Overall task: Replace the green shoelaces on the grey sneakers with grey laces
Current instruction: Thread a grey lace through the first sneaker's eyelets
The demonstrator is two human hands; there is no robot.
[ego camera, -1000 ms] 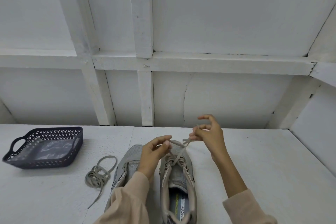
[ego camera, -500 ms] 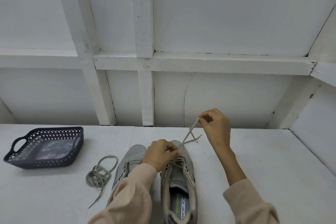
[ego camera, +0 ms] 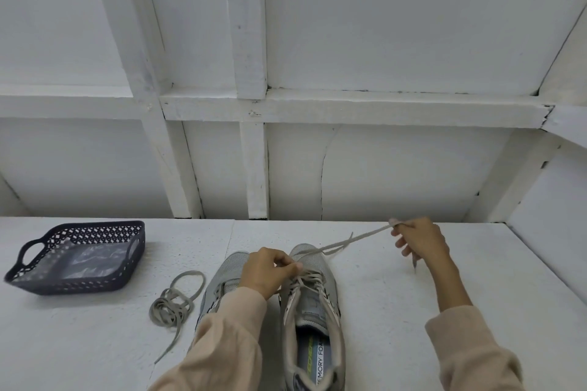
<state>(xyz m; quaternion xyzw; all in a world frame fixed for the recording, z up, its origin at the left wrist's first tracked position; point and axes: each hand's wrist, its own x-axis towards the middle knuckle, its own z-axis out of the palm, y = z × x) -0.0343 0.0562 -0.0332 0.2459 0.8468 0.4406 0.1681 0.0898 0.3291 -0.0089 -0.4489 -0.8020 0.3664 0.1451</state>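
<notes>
Two grey sneakers stand side by side on the white table, toes pointing away from me. The right sneaker (ego camera: 313, 305) is threaded with a grey lace (ego camera: 352, 240). My left hand (ego camera: 266, 270) pinches the lace at the sneaker's front eyelets. My right hand (ego camera: 419, 240) pinches the lace's free length and holds it stretched out to the right, above the table. My left sleeve covers much of the left sneaker (ego camera: 227, 273). A loose grey lace (ego camera: 174, 303) lies in a bundle to the left of the sneakers.
A dark perforated basket (ego camera: 47, 284) with handles sits at the table's left, a clear plastic wrapper inside. A white panelled wall runs along the table's far edge and its right side.
My right hand has swung out to the right and lower, drawing the lace taut and long. My left hand has stayed at the front eyelets of the right sneaker.
</notes>
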